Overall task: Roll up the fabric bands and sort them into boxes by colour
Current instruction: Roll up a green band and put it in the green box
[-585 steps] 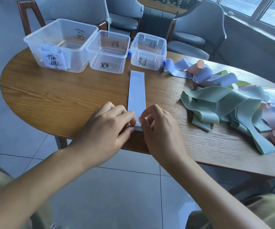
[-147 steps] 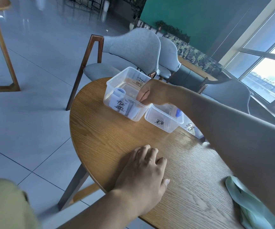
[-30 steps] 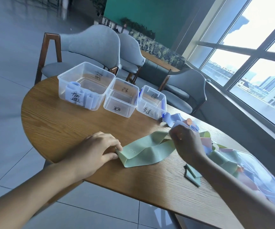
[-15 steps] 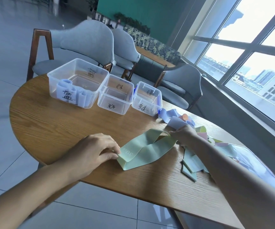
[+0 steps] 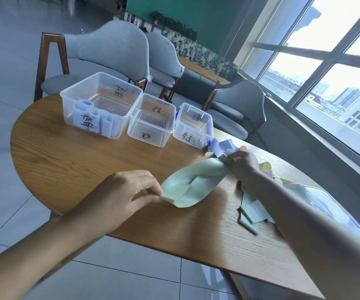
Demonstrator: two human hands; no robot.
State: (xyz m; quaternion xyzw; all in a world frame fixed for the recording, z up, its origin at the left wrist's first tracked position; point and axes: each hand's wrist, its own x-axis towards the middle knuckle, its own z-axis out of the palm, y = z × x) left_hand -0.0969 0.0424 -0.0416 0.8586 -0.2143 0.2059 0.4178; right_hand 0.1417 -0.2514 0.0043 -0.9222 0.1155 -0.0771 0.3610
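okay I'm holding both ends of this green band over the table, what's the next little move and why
Probably lay the green band flat on the table and pull it straight. Your left hand pinches the near end, your right hand grips the far end, and the band sags with a twist in the middle, so it isn't ready to roll.

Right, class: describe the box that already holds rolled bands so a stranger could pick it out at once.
On the wooden table, three clear plastic boxes stand in a row along the far edge. Take the leftmost box, nearest the grey chair. It is the largest, and the only one holding rolled blue bands.
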